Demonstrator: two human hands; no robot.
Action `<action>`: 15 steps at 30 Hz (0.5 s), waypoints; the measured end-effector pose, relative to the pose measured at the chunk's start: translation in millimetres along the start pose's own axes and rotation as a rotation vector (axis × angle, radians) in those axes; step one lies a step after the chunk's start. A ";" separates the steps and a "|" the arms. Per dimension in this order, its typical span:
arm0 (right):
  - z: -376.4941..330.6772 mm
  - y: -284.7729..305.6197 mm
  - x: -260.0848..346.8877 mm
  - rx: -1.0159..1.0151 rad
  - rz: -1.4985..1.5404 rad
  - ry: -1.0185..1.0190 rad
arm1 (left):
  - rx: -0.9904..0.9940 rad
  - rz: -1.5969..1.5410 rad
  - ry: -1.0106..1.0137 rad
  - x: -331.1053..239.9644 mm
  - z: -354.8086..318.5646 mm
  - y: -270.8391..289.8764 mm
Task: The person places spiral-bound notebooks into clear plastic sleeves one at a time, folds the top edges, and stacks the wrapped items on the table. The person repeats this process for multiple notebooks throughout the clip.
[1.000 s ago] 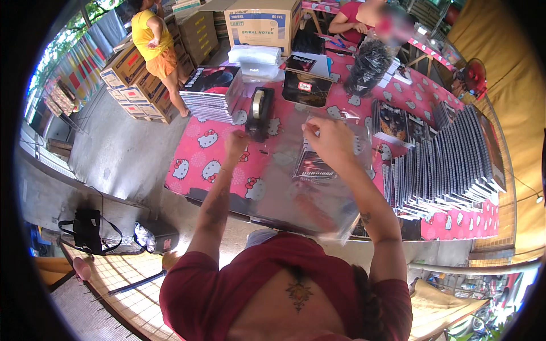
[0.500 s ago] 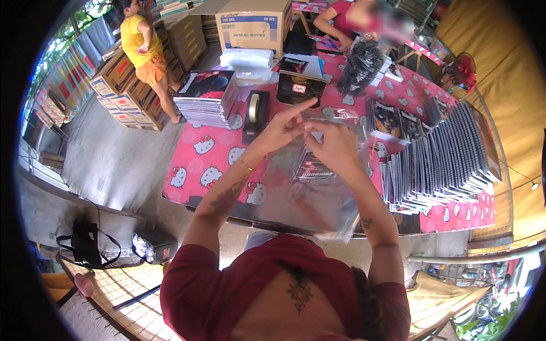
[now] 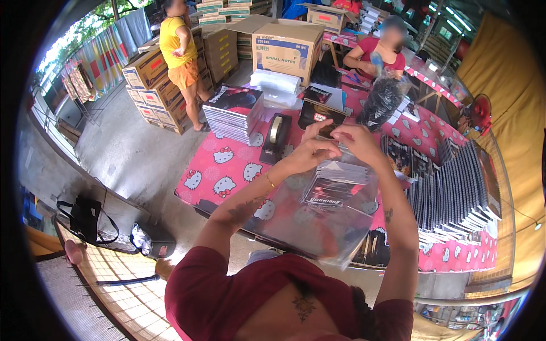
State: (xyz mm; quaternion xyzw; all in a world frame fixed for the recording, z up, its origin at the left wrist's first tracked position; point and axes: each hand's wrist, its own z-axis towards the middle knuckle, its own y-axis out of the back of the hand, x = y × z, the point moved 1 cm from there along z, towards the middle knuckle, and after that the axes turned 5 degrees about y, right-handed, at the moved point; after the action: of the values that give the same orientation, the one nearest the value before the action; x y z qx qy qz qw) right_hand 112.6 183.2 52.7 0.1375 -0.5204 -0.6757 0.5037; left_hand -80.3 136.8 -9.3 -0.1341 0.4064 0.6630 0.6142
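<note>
From my end, through the head camera, I see a small stack of notebooks point(image 3: 334, 187) on the table point(image 3: 196, 193), just short of the two hands. The cover nearest my view is dark, with a reddish picture and pale lettering along its near edge; at the far side, the layers show as whitish-grey bands. Clear plastic point(image 3: 310, 227) covers the stack, wrinkled and glossy, its loose part spreading toward the wearer and drooping past the near table edge. It is see-through enough that the cover reads well, though the glare leaves me unsure of its exact folds.

The left hand point(image 3: 310, 152) is partly open, its fingers spread apart, beyond the stack. The right hand point(image 3: 359, 142) has its fingers bent inward, tips close to the left hand's. I cannot tell whether either one grips the plastic. A black tape dispenser point(image 3: 277, 140) stands left of them, and a row of leaning spiral notebooks point(image 3: 455, 196) fills the right side.
</note>
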 end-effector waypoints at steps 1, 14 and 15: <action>-8.7 0.4 4.9 -0.103 0.022 0.015 | 0.010 0.009 0.022 0.2 -0.5 -2.3; -137.1 -32.7 4.1 -0.012 0.012 -0.001 | 0.098 0.257 0.071 7.4 6.3 -47.3; -135.5 -34.2 6.1 0.036 -0.018 0.019 | 0.111 0.281 0.062 10.6 6.3 -49.6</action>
State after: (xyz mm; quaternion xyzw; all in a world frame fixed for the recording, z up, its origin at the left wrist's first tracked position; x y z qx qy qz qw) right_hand 187.7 99.9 -31.0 0.1578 -0.5264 -0.6694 0.4999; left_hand -34.6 144.5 -31.0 -0.0621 0.4759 0.7145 0.5091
